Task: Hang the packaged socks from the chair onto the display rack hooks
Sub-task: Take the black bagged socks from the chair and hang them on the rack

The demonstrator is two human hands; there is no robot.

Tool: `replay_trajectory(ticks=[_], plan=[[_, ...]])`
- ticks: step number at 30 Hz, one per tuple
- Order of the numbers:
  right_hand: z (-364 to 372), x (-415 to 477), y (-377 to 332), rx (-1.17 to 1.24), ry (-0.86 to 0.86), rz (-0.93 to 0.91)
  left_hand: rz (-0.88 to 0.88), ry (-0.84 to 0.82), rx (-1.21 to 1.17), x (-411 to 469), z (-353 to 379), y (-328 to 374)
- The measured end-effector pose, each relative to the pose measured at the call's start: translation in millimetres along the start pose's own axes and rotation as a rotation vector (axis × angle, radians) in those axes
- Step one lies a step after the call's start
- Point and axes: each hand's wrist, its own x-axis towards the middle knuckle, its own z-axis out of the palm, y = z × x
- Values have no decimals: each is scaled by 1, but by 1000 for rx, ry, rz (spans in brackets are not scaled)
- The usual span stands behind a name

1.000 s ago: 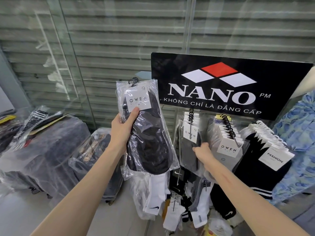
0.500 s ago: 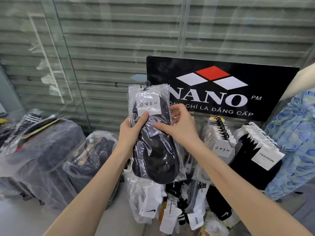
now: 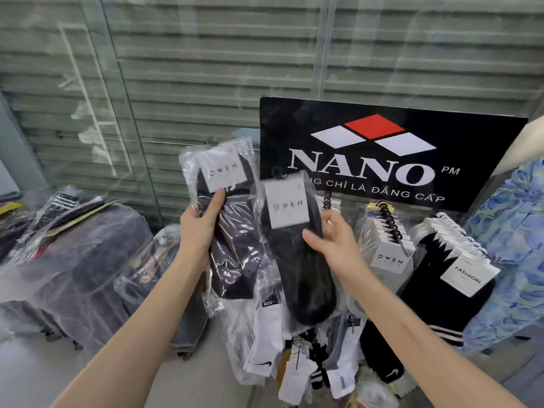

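Observation:
My left hand [image 3: 200, 228] grips a stack of clear-wrapped black sock packs [image 3: 232, 231] with a white OWEN card, held up left of the rack. My right hand [image 3: 332, 240] holds one separate black sock pack [image 3: 297, 248] by its right edge, just in front of the display rack [image 3: 391, 154], a black NANO sign with hooks below. One rack hook [image 3: 388, 222] carries a row of OWEN packs; another hook [image 3: 459, 231] to the right carries black socks with FASHION cards. A dark hook [image 3: 326, 200] shows just behind the pack in my right hand.
More socks in white and black hang low on the rack [image 3: 297, 366]. Plastic-covered furniture [image 3: 88, 260] stands at the left with sock packs on top. A glass wall with a shutter [image 3: 206, 69] is behind. Blue patterned fabric [image 3: 515, 245] hangs at the right edge.
My right hand left the rack, came to the stack, and has pulled one pack off it to the right. The left hand's stack has shifted left and tilted slightly.

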Motion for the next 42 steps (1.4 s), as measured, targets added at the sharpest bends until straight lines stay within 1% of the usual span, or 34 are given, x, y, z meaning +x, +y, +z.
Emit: replay_trajectory(ticks=[3,6,8,10,13,15,17,20,24,27,31,34,39,41,42], plan=[[-13,-20,44,-82,-56,63,40,50,-44,10,-6,12],[-22,-30,79,-181,-99,113,75,49,-32,12,-2,18],[-28,-31,96,-238,-88,143,83,37,-27,11,2,18],[-36,-27,109,-250,-17,196,83,41,-16,10,5,17],[-46,-18,119,-167,213,317,84,51,-32,9,5,18],[-48,-13,118,-122,328,359,84,52,-40,8,4,18],[-48,-8,114,-103,390,339,82,47,-29,8,3,17],[-44,0,101,-128,393,278,73,38,-15,7,3,16],[-41,10,92,-247,379,228,64,14,16,5,6,14],[-40,15,91,-345,358,242,57,-13,32,3,10,12],[-37,24,89,-452,382,247,34,-68,31,-2,19,6],[-37,31,85,-577,318,324,30,-89,41,-5,25,3],[-41,43,66,-765,73,582,42,-129,56,-5,29,3],[-44,46,42,-959,-81,584,45,-130,57,-4,30,3],[-46,46,27,-1060,-109,518,45,-129,62,-4,31,3]])
